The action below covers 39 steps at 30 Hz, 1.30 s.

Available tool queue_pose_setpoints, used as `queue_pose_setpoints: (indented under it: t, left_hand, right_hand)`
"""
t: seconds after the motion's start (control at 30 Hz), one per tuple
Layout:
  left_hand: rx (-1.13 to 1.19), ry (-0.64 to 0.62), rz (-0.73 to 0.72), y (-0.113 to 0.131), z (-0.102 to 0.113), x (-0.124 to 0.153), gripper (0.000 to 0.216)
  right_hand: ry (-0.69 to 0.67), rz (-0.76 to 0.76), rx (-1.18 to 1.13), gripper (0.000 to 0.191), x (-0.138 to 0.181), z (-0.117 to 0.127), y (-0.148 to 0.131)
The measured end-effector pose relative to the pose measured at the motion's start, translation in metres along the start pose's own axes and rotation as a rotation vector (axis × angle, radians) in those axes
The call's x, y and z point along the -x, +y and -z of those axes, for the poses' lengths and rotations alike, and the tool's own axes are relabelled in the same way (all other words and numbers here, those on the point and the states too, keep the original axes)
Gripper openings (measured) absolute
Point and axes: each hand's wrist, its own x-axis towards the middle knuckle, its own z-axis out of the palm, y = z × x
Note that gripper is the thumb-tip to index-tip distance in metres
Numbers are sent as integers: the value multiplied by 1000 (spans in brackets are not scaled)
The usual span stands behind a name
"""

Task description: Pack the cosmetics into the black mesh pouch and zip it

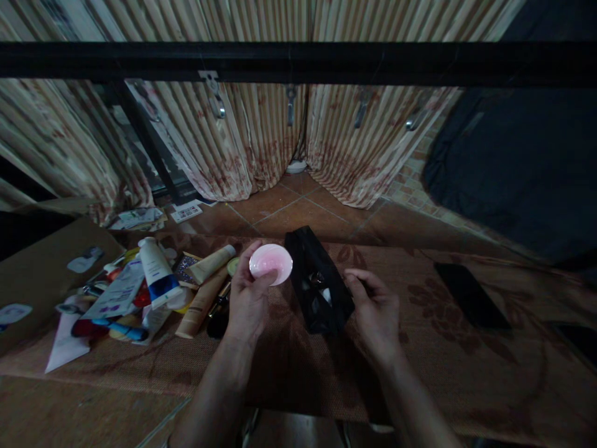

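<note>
My left hand [249,295] is closed round a small round pink container with a white rim [280,256], its thumb resting on the pink face. Just right of it lies a black cosmetic pouch [303,246], open at the top, with a few small items inside that are too dark to name, one of them white. At the pouch's right edge, my right hand [377,305] has its thumb and curled fingers pinched on the black fabric. A heap of cosmetics lies left of my left hand, including a white and blue tube [156,267] and a tan tube [198,311].
A cardboard box [41,274] stands at the left behind the heap. A dark phone-like slab [471,295] lies on the patterned cloth [420,354] to the right. Beyond the table are a dark horizontal bar [261,62], striped curtains [261,137] and a tiled floor [298,205].
</note>
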Motion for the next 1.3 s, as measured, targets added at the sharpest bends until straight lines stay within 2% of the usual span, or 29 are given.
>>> queue_pose_setpoints:
  t: [0.43,0.77,1.3]
  left_hand:
    - [-34,-8,-6,1,-2,0,48]
    - [-46,-7,2,-1,0,0,55]
    - [-33,-1,15,0,0,0,55]
  right_hand:
    - [11,-6,8,21,0,-1,-1]
    - [18,-1,6,21,0,-1,-1]
    - [15,-1,3,22,0,-1,-1]
